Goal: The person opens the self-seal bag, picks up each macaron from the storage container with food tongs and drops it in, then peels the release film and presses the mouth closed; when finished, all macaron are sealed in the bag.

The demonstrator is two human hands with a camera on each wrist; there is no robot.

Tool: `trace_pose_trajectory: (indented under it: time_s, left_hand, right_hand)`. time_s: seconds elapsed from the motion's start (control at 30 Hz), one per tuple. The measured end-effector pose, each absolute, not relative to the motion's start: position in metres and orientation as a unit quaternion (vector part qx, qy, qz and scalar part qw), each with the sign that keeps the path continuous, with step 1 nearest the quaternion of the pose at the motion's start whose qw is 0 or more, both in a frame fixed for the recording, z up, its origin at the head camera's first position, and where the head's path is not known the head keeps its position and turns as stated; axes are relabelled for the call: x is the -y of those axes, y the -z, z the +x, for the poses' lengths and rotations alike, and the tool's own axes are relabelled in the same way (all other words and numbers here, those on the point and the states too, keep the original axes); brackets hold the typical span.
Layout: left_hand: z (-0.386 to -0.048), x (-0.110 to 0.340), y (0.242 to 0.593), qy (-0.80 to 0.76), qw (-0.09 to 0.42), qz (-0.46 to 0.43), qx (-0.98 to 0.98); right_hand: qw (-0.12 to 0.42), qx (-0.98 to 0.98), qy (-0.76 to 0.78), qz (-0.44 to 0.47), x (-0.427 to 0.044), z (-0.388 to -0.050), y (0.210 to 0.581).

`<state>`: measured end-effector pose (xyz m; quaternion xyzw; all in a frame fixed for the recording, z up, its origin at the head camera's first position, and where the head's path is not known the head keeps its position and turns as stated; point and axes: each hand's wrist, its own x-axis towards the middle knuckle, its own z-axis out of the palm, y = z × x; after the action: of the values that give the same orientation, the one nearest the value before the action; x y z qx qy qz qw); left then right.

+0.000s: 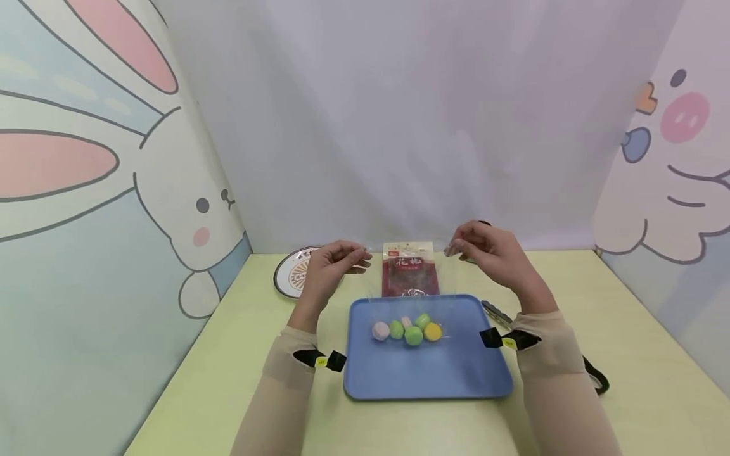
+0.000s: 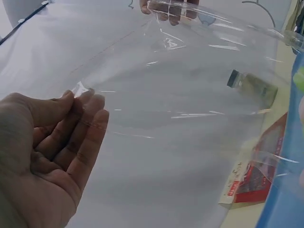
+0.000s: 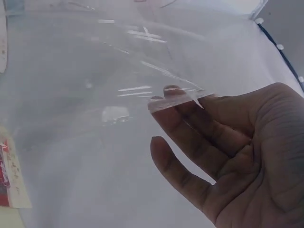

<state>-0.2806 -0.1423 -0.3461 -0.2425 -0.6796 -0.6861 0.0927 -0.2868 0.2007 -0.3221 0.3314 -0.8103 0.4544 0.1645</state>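
Observation:
A transparent plastic bag (image 2: pixel 190 95) is stretched between my two hands above the blue tray (image 1: pixel 428 380). My left hand (image 1: pixel 336 266) pinches one top corner between thumb and fingers. The opposite corner is pinched by my right hand (image 1: pixel 487 250), its other fingers loosely bent in the right wrist view. Several macaron-like pieces, among them a pink one (image 1: pixel 381 330), a green one (image 1: pixel 413 335) and a yellow one (image 1: pixel 433 331), show low in the head view. Whether they lie inside the bag or on the tray behind it, I cannot tell.
A red and cream packet (image 1: pixel 409 272) lies behind the tray. At the back left is a patterned plate (image 1: pixel 296 275), partly behind my left hand. Tongs (image 1: pixel 496 312) and a black curved handle (image 1: pixel 595 377) are on the right. A dark-capped bottle (image 2: pixel 256 88) appears through the plastic.

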Motion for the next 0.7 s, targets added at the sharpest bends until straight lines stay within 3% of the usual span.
trace_pose_trajectory:
  time_s: [0.3,0.57,0.7]
  left_hand:
    - [-0.287,0.142,0.357,0.699,0.084,-0.249,0.665]
    - [-0.283,0.147,0.349,0.711,0.089,-0.245,0.653]
    - [-0.281,0.147,0.347,0.731,0.058,-0.245,0.634]
  right_hand:
    - [0.004,0.796,-0.506,0.332,-0.2,-0.289,0.323]
    - [0.06,0.814,-0.477,0.327,-0.199,-0.291,0.325]
    - [0.047,0.808,-0.487,0.327,-0.204,-0.289,0.323]
